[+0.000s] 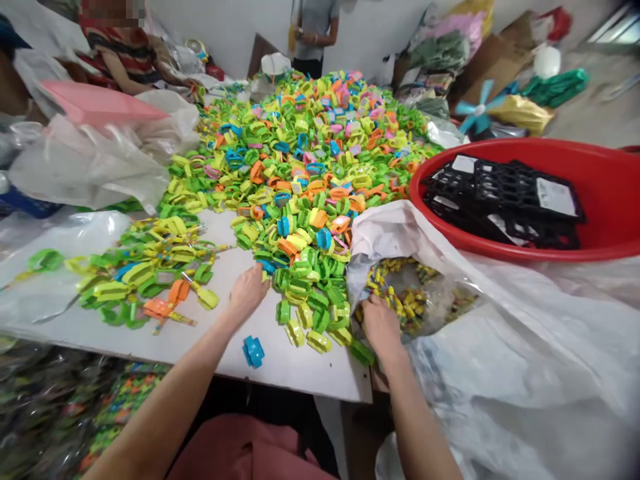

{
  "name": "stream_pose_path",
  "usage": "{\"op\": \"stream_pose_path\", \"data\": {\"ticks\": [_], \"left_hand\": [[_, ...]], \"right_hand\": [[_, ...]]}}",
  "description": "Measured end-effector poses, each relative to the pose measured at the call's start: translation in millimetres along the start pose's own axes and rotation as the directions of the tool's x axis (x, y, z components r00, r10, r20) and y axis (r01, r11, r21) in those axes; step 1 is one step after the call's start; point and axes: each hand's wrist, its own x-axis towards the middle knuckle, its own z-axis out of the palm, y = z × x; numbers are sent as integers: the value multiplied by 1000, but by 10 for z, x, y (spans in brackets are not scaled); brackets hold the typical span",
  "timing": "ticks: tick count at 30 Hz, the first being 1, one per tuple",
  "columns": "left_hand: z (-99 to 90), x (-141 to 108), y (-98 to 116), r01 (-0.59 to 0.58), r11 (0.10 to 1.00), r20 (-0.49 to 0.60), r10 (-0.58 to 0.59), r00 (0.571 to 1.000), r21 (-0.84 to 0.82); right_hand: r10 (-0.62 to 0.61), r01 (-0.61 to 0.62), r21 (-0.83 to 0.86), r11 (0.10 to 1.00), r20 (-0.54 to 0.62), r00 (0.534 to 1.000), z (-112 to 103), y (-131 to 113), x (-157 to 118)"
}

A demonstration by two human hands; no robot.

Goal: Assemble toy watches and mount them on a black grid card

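My left hand (249, 291) is at the near left edge of a big pile of bright plastic toy pieces (310, 267). Its fingers are curled in, the tips beside a blue piece (269, 267); what they hold is mostly hidden. My right hand (381, 323) reaches into the mouth of a white plastic sack (395, 230) full of small yellow wrapped pieces (405, 293). Its fingers are bent among them, tips out of sight. A single blue toy piece (253, 351) lies on the white tabletop (305, 370) between my forearms.
At left lies a smaller heap of toy pieces with printed sticks (145, 273). A red tub (607, 200) holding black lattice trays (525, 193) stands right. A pink lid-like sheet (100, 103) rests on clear plastic bags. One person (123, 57) sits far left; another (315, 30) stands behind the pile.
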Motion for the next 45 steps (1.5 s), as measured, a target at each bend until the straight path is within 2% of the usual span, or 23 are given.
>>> {"op": "stream_pose_path", "data": {"ticks": [2, 4, 5, 7, 9, 12, 14, 15, 17, 23, 28, 31, 33, 36, 41, 45], "left_hand": [[26, 7, -141, 4, 1000, -21, -4, 1000, -12], [-6, -48, -347, -18, 999, -16, 17, 1000, -44], [-30, -94, -438, -28, 996, -6, 28, 1000, -79], [-76, -213, -540, -39, 979, 20, 44, 999, -198], [-104, -350, -507, -41, 933, 36, 57, 998, -359], [-99, -545, -291, -48, 849, 21, 70, 997, -526], [-77, -652, -145, -68, 837, 6, 84, 996, -543], [-68, -696, -91, -80, 839, 0, 95, 995, -538], [-62, -762, -26, -105, 842, -9, 118, 993, -529], [-97, -837, 25, -152, 820, 2, 184, 983, -552], [-52, -862, 65, -134, 822, 64, 202, 977, -554], [-22, -860, 85, -132, 825, 59, 196, 979, -550], [-17, -854, 101, -138, 824, 45, 194, 980, -549], [-20, -856, 127, -144, 830, 46, 200, 979, -540], [0, -898, 154, -178, 845, 63, 242, 968, -504], [17, -909, 161, -206, 835, 56, 272, 961, -510]], "right_hand": [[-1, 1, 52, 999, -2, 1000, -20, 63, 68], [15, -1, 193, 981, -70, 997, -49, 152, 98], [31, 10, 304, 953, -130, 991, -70, 181, 91], [62, 81, 535, 841, -244, 968, -128, 164, 20], [57, 175, 672, 720, -309, 949, -204, 5, -119], [-120, 334, 740, 583, -329, 937, -290, -459, -348], [-238, 432, 779, 454, -361, 902, -286, -782, -432], [-261, 456, 796, 398, -378, 888, -266, -907, -450], [-248, 453, 823, 342, -386, 888, -209, -1052, -455], [-216, 341, 883, 322, -281, 935, -84, -971, -442], [-207, 334, 904, 267, -285, 936, -11, -894, -436], [-202, 330, 910, 251, -284, 937, 20, -873, -420], [-201, 368, 894, 257, -323, 925, 24, -861, -413], [-214, 478, 834, 277, -431, 876, 14, -841, -417], [-317, 600, 751, 275, -518, 794, 24, -799, -449], [-299, 616, 732, 291, -542, 785, 45, -774, -472]]}}
